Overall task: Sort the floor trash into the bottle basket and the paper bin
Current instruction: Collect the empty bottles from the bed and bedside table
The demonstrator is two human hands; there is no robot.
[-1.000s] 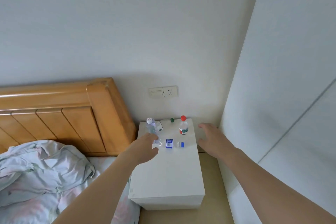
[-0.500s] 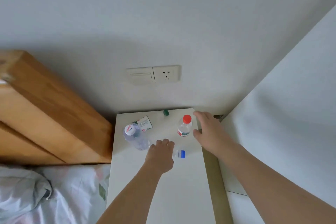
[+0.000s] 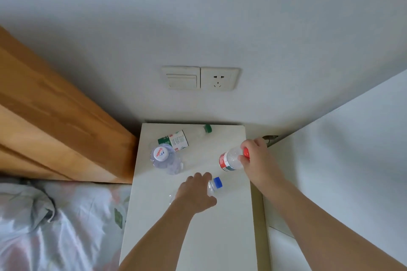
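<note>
While my left grip [image 3: 197, 193] curls over the lying blue-capped bottle [image 3: 214, 186] near the middle of the tabletop [image 3: 220, 237], my right grip [image 3: 256, 160] wraps the neck of the tilted red-capped bottle [image 3: 231, 160] at the right edge. A white-capped bottle [image 3: 164, 157] stands by the headboard [image 3: 55, 121]; a green-capped bottle [image 3: 184, 137] lies behind it.

A single head-worn camera looks steeply down, close over the white nightstand [image 3: 220, 237] by the wall
</note>
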